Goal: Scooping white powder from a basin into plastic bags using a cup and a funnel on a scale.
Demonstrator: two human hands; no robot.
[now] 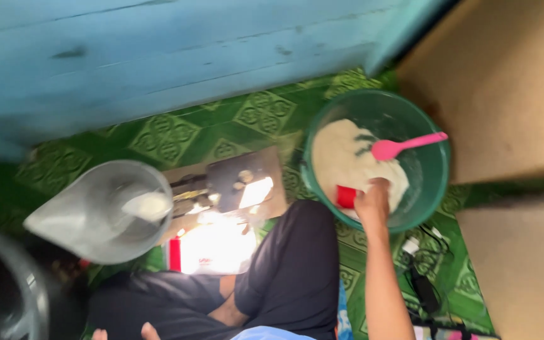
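My right hand [373, 200] reaches into a green plastic bowl [437, 170] on the floor and grips a small red cup [346, 196] at the near edge of the white batter [341, 157]. A pink spatula [404, 146] lies in the bowl with its head on the batter and its handle over the far right rim. My left hand does not show in the frame. My dark-trousered legs [291, 264] are folded below the bowl.
A clear plastic jug [96, 214] with some white batter inside stands at the left. A flat electric griddle [234, 189] sits between jug and bowl on the green patterned mat [221, 126]. A dark pot [1, 289] is at the bottom left, cables [423, 264] at the right, a blue wall behind.
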